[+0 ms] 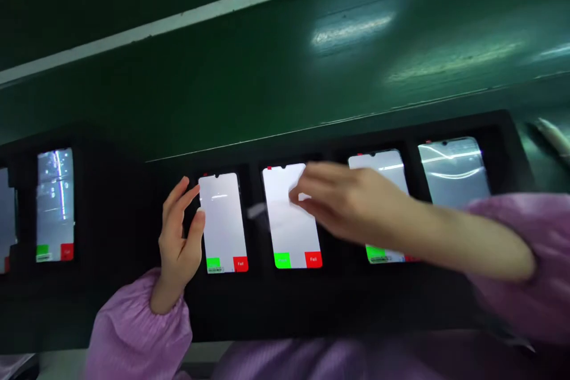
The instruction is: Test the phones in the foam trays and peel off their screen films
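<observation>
Several smartphones with lit white screens lie in a black tray point(342, 303). My left hand point(180, 237) has its fingers apart at the left edge of one smartphone point(222, 219), fingertips touching or very near its side. Over the upper part of the smartphone to its right point(294, 231), my right hand point(342, 199) is closed in a pinch, slightly blurred. What it pinches, if anything, cannot be made out. A blurred whitish strip point(257, 210) shows at that smartphone's left edge. Both these screens carry a green box and a red "Fail" box at the bottom.
Right of centre, my right forearm partly covers another smartphone point(380, 163); one more point(454, 169) lies at the tray's right end. A second tray at left holds a smartphone point(55, 205) and part of another. Behind runs a green surface point(222, 83) with a white stripe.
</observation>
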The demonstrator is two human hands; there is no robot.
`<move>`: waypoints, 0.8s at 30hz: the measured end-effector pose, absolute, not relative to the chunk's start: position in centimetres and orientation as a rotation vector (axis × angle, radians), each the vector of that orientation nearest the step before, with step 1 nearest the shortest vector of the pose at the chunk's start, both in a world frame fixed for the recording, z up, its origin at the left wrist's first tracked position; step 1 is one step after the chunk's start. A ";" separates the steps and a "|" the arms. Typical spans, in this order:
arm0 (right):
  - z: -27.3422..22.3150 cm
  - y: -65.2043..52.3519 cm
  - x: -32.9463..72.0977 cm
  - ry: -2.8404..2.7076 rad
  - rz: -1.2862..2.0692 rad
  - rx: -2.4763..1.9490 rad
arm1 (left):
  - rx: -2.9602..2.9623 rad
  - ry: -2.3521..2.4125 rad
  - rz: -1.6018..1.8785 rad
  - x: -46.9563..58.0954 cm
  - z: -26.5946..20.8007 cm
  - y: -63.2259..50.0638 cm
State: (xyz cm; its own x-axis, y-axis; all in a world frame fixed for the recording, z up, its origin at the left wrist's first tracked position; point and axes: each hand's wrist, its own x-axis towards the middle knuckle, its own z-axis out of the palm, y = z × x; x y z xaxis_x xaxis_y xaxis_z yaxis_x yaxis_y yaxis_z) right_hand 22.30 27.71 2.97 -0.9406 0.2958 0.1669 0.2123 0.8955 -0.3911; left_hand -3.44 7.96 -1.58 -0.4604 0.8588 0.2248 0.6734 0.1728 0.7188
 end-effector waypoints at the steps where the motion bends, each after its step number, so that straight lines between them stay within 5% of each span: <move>1: 3.0 28.7 21.6 -2.842 0.570 -0.580 | 1.435 2.204 1.271 -3.2 -2.1 7.8; 6: 3.6 30.1 20.0 -2.832 0.345 -1.104 | 1.437 2.286 1.252 -2.8 -2.8 7.5; 16: 2.8 30.2 20.9 -2.537 0.908 -0.949 | 1.702 2.386 0.813 -4.5 -1.5 10.1; 24: 2.9 29.6 21.5 -2.507 0.811 -0.820 | 1.791 2.396 0.817 -5.6 -0.7 11.1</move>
State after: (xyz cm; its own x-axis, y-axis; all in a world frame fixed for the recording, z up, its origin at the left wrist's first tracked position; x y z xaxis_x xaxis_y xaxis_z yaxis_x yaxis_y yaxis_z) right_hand 21.53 29.61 2.86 -0.7577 0.6300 0.1705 0.4106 0.6632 -0.6257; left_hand -5.59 11.05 -0.72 -0.3326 0.9027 0.2729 0.8813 0.1946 0.4306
